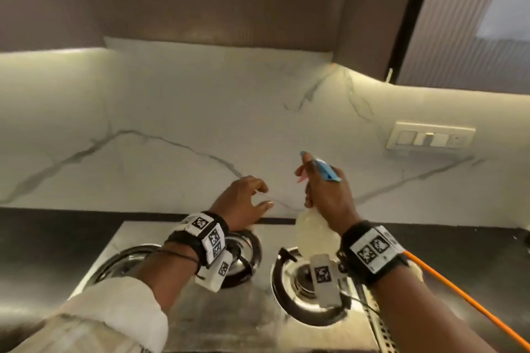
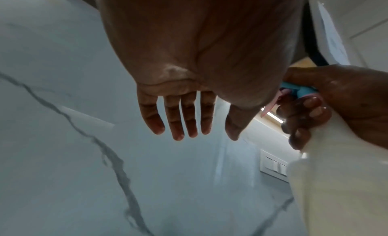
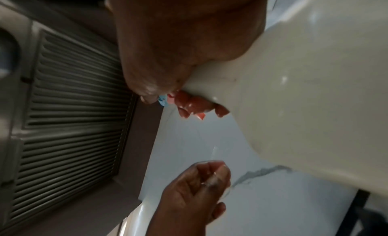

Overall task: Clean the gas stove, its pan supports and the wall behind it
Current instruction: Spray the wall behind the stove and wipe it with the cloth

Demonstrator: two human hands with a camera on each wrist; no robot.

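A person's right hand (image 1: 327,198) grips a white spray bottle (image 1: 311,233) by the neck, fingers (image 2: 302,116) curled round it and over the pink trigger below the blue nozzle (image 1: 325,170), which is aimed at the marble wall (image 1: 172,112) behind the gas stove (image 1: 229,309). The left hand (image 1: 243,203) hovers empty just beside the bottle, close to the wall's lower edge, its fingers (image 2: 178,118) apart and loosely extended, holding nothing. The steel stove sits against the back edge of the dark worktop (image 1: 51,238), with one burner (image 1: 238,255) partly hidden under the left wrist and a dark pan support (image 1: 286,292) ringing the burner below the right wrist. The step in hand appears to be wetting the wall with cleaner; whether spray is leaving the nozzle at this instant cannot be told. No cloth or sponge shows in any view, so the next move likely calls for fetching one, or for more sprays spread along the wall, keeping well away from the switch plate (image 1: 430,136) on the wall towards the right.
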